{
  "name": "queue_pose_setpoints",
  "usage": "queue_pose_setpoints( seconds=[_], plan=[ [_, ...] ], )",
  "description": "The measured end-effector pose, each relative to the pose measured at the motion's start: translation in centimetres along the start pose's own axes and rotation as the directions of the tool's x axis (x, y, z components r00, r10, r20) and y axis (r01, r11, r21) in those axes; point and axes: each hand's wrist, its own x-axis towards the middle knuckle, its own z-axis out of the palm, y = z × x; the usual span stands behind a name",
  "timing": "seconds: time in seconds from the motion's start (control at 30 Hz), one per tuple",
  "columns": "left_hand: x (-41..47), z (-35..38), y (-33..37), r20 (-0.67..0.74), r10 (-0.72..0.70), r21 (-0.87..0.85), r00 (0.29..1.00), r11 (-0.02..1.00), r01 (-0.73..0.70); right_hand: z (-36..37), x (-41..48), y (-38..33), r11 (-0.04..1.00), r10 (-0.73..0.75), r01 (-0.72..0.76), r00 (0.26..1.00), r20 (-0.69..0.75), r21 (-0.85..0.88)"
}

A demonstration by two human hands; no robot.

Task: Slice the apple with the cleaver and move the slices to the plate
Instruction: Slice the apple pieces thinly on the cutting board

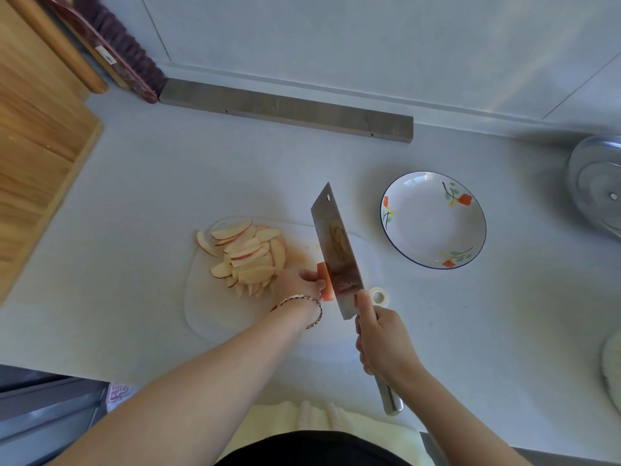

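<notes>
Gripping steel cleaver [336, 250] right hand [383, 338], orange strip [325, 280] left hand [295, 280]; crescent slices [248, 253] heaped.

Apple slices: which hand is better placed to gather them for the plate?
Left, probably: the left hand, pinching an orange piece, sits beside the apple slices; the right hand grips the cleaver.

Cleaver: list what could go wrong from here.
1. The left hand pinches an orange piece right against the cleaver blade; a slip by the right hand could cut the fingers.
2. The plate sits apart from the cutting board, so apple slices might drop on the counter during transfer.
</notes>
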Motion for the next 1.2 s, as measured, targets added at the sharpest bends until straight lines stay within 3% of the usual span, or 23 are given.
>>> queue_pose_setpoints(
  seconds=[0.43,0.6,1.2],
  plan=[
    [-0.4,0.1,0.6,0.013,-0.025,-0.078,1.0,0.997,0.026,-0.2,-0.7,0.7,0.998,0.069,-0.068,0.998,0.014,-0.014],
    [0.2,0.0,0.3,-0.029,0.014,0.041,0.999,0.999,-0.013,-0.8,-0.7,0.0,0.994,0.099,-0.1,0.994,0.04,0.033],
    [0.2,0.0,0.3,-0.006,0.037,0.107,0.999,0.994,-0.036,-0.3,-1.0,1.6,0.99,0.134,-0.136,0.989,0.057,0.03]
  ],
)
